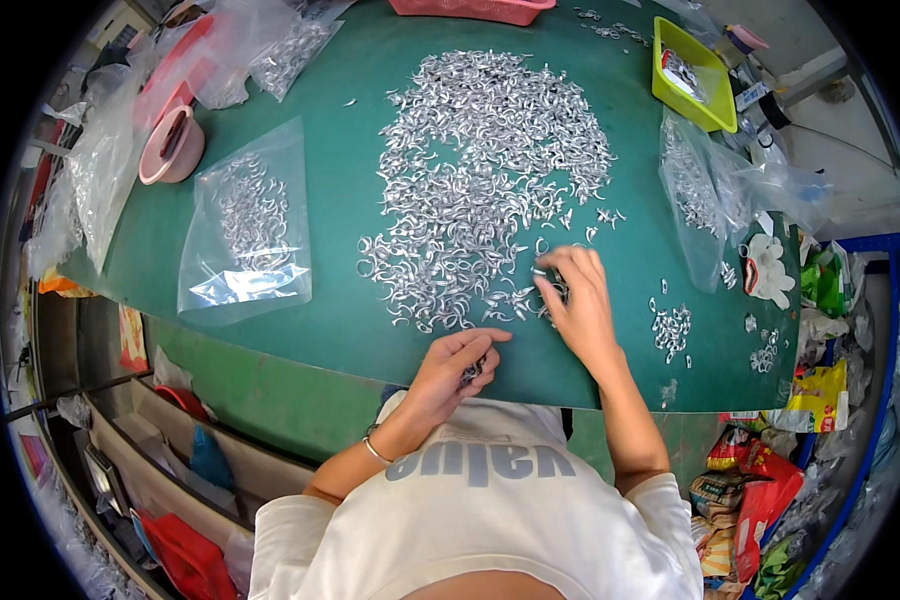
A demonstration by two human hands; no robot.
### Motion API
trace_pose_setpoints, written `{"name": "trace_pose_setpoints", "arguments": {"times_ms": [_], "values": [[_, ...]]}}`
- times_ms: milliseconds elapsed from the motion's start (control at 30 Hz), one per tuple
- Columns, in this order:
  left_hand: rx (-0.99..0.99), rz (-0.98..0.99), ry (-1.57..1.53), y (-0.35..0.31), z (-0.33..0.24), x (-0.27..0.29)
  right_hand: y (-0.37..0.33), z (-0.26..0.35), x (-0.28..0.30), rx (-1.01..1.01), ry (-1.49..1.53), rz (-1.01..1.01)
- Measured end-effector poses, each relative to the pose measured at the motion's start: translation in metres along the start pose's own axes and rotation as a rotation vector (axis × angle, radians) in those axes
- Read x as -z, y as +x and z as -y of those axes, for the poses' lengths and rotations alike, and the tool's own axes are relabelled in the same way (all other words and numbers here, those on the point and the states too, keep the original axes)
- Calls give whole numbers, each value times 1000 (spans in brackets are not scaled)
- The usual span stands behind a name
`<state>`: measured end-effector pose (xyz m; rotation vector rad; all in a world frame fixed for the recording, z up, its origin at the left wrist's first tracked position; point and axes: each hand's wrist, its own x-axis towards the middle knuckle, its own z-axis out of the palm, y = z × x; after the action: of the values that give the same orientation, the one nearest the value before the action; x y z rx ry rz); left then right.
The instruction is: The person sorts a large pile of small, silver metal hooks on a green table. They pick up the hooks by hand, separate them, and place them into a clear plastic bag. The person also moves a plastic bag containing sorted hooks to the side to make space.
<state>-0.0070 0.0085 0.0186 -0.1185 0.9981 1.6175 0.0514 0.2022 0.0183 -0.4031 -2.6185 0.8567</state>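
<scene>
A broad heap of small curved silver metal pieces (470, 200) covers the middle of the green table (340, 250). At the heap's near edge, my left hand (450, 372) is closed round several of these pieces, its index finger stretched out to the right. My right hand (578, 295) rests on the table at the heap's right edge. Its fingers are curled, with metal pieces showing between thumb and fingers; how many it holds is hidden. Just beyond its fingertips lie a few loose pieces.
Clear bags of metal pieces lie left (255, 220) and right (692, 190). Smaller groups of pieces (671, 332) sit at the right. Around the edge are a pink bowl (173, 146), a yellow-green basket (715, 85), a red basket (470, 8) and a white glove (768, 270).
</scene>
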Motion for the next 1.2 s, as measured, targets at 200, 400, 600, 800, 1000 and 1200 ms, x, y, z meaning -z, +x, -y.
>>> {"name": "trace_pose_setpoints", "arguments": {"times_ms": [200, 400, 600, 800, 1000, 1200], "values": [[1, 57, -15, 1, 0, 7, 24, -10, -31, 118, -111, -73], [13, 58, -44, 3, 1, 12, 15, -2, -14, -136, 210, -125], [-3, 52, -57, 2, 2, 12, -37, -25, 37, -369, 250, -182], [23, 43, -53, 4, 2, 11, -84, -63, 67, -357, -468, -320], [62, 70, -83, 5, 5, 6, -55, -13, 43, -126, -146, -210], [89, 81, -63, 3, 6, 3, -43, 1, 12, -6, -185, -25]]}}
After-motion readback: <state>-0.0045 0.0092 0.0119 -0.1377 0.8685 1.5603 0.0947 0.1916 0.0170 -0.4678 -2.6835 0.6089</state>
